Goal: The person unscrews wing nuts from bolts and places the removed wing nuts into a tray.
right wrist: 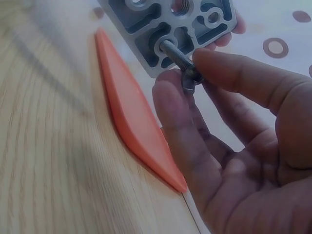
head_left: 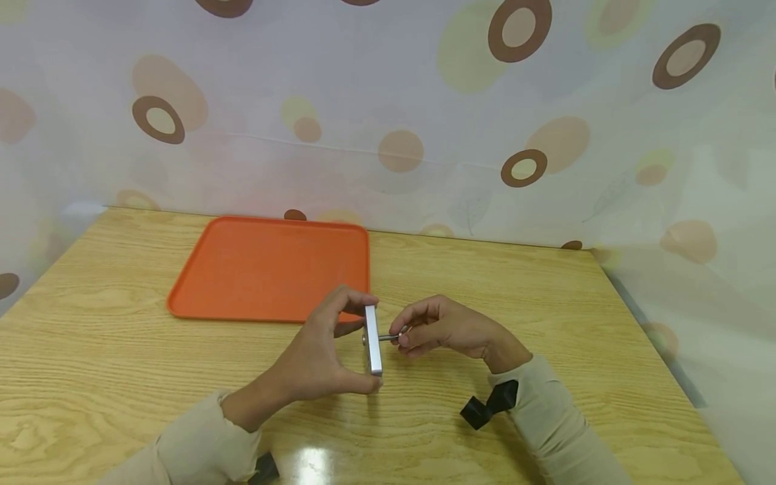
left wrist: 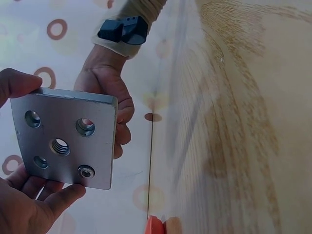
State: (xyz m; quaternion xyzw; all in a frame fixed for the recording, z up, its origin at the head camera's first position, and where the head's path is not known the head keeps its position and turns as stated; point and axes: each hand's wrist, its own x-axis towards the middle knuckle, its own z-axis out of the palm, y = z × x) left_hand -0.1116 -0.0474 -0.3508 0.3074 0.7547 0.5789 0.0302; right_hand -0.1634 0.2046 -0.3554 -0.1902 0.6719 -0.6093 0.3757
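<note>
My left hand (head_left: pixel 312 360) holds a square metal plate (head_left: pixel 373 340) upright by its opposite edges, thumb below and fingers above in the head view. The plate's smooth face (left wrist: pixel 58 119) has several holes, with a larger threaded one in the middle. A bolt head (left wrist: pixel 86 171) sits in one corner hole. From the ribbed, hollowed back the threaded bolt shank (right wrist: pixel 176 56) sticks out. At its end, my right hand (head_left: pixel 445 330) pinches a wing nut (right wrist: pixel 189 82) between thumb and fingers; the fingertips partly cover it.
An orange tray (head_left: pixel 273 269) lies flat on the wood-grain table (head_left: pixel 485 283), behind and left of the hands. A patterned sheet (head_left: pixel 364 101) hangs along the table's back and sides. Black wrist devices (head_left: pixel 490 404) are strapped over the beige sleeves.
</note>
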